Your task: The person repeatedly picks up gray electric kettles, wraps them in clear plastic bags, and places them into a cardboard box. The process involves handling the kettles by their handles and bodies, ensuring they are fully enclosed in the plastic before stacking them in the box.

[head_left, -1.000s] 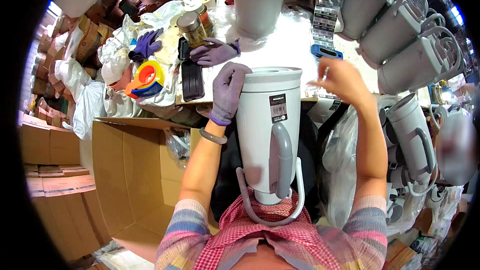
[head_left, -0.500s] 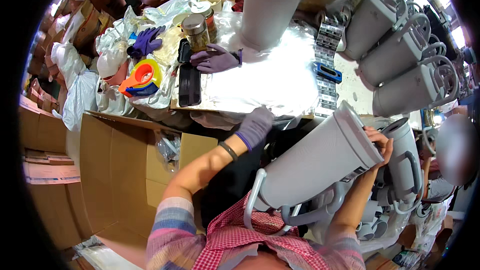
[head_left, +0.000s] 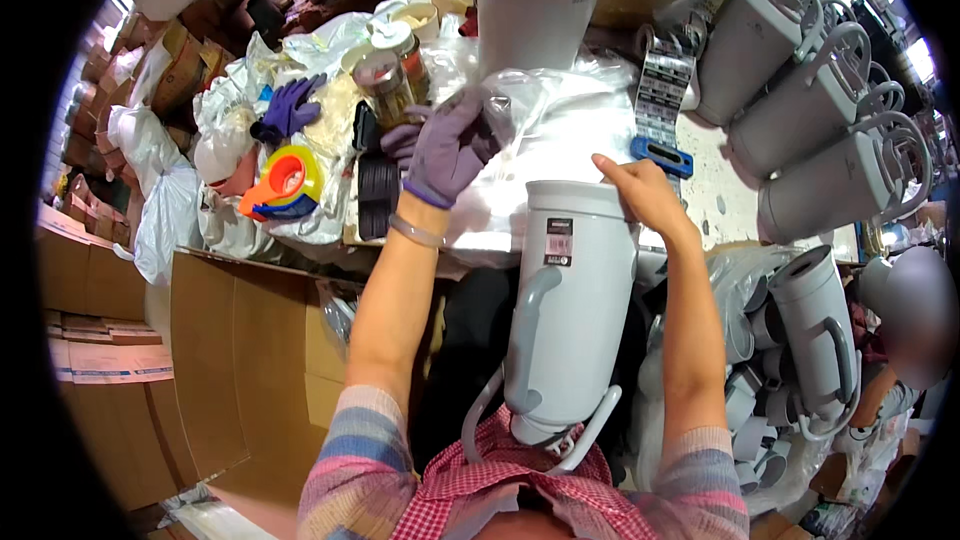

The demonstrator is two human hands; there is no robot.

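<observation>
A large grey insulated jug (head_left: 575,330) lies across my lap, its flat base end pointing away from me and its lid and carry loop against my checked apron. My bare right hand (head_left: 643,190) grips the base edge on the right side. A printed label (head_left: 559,242) sits on its wall near that end, above the side handle. My left hand (head_left: 455,145), in a purple glove, is raised over the table with its fingers closed on the edge of a clear plastic bag (head_left: 515,100). Part of a loose purple glove (head_left: 400,143) shows behind it.
Another grey jug (head_left: 540,10) stands at the table's far side, with several more (head_left: 815,190) at the right. A label strip (head_left: 662,90) and a blue cutter (head_left: 662,156) lie between. An orange tape dispenser (head_left: 288,178), jars (head_left: 382,80) and an open carton (head_left: 230,340) are leftward.
The jug has swung from a rightward slant to nearly straight ahead, bringing its label into view. My left hand has moved up and away from me to the plastic bag.
</observation>
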